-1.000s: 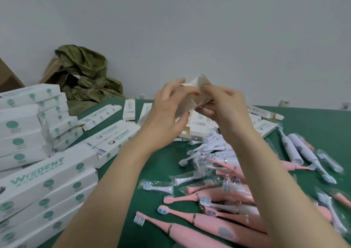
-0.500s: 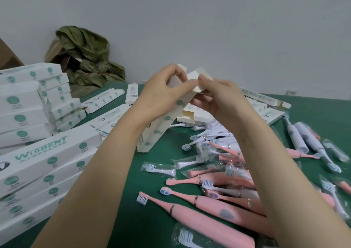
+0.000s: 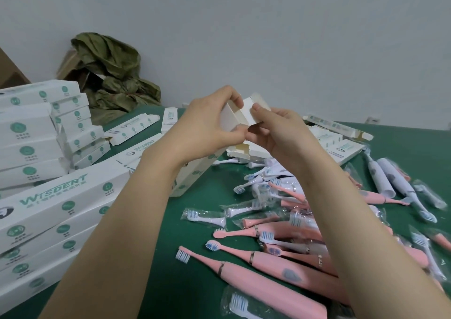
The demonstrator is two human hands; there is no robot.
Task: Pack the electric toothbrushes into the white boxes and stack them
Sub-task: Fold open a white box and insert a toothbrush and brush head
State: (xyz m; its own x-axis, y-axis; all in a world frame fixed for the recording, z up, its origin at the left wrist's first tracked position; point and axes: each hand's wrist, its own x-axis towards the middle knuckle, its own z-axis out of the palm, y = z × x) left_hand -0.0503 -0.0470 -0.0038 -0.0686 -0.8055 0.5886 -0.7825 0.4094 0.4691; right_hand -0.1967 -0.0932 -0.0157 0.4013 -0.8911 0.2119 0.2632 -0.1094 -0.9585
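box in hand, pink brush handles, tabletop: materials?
box: thin paperboard, white print outside, raw buff inside; flaps crease sharply.
pink handles: likely moulded plastic, matte with soft sheen, metallic-looking ring.
tabletop: green, matte, no glare; perhaps felt or a mat.

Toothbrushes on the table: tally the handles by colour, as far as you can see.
Pink toothbrushes: at least 6; they overlap, so some may be hidden.
White toothbrushes: at least 2, far right.
Total: at least 8.

L hand (image 3: 207,128) & R hand (image 3: 275,133) pinch white box (image 3: 202,166) flaps. Pink toothbrushes (image 3: 256,279) toward surface (image 3: 183,294) R edge, packed boxes (image 3: 48,209) stacked L.
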